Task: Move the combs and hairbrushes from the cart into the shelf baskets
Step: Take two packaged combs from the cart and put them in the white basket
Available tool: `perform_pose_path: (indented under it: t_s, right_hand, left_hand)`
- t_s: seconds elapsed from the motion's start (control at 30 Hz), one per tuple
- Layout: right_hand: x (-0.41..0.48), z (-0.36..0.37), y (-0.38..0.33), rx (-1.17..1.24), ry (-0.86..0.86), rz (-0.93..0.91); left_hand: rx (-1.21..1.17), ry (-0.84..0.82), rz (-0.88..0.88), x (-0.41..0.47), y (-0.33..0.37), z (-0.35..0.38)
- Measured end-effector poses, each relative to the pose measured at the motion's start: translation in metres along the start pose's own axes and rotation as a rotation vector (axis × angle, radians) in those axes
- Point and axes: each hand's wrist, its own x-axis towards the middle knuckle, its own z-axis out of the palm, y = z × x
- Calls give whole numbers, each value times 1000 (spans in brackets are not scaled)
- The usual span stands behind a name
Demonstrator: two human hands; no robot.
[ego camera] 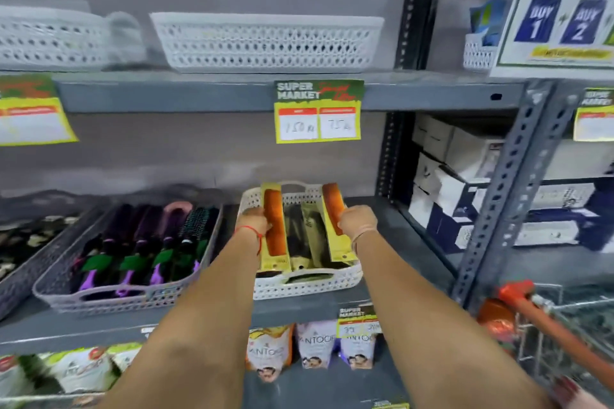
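A white perforated basket stands on the middle shelf, holding several packaged combs. My left hand grips an orange comb on a yellow card along the basket's left side. Along the right side, my right hand grips a second orange comb on a yellow card. Dark packaged combs lie between the two. To the left, a grey basket holds several purple and green hairbrushes. The cart, with its orange handle, shows at the lower right.
Two white baskets sit on the upper shelf. A price tag hangs from that shelf's edge. White boxes fill the bay to the right, behind a grey upright post. Packaged pouches line the shelf below.
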Motion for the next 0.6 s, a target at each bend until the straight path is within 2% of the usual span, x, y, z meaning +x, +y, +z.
perform_pose_path:
  t_s: [0.03,0.13,0.27,0.37,0.43,0.6]
  right_hand:
    - [8,0,3,-7,-6,2]
    - [24,7,13,-9,-32,6]
    - [29,21,21,-47,-75,-45]
    - [23,33,29,-357,-160,-121]
    - [15,37,35,-477,-198,-130]
    - [-4,40,30,-584,-138,-183]
  left_hand:
    - [14,4,-10,2,0,4]
    - [254,-26,74,11,0,9]
    - [324,-40,48,19,-9,16]
    - [536,-156,64,15,-29,35]
    - [629,-188,72,6,-38,40]
    - [646,-38,203,-15,-39,21]
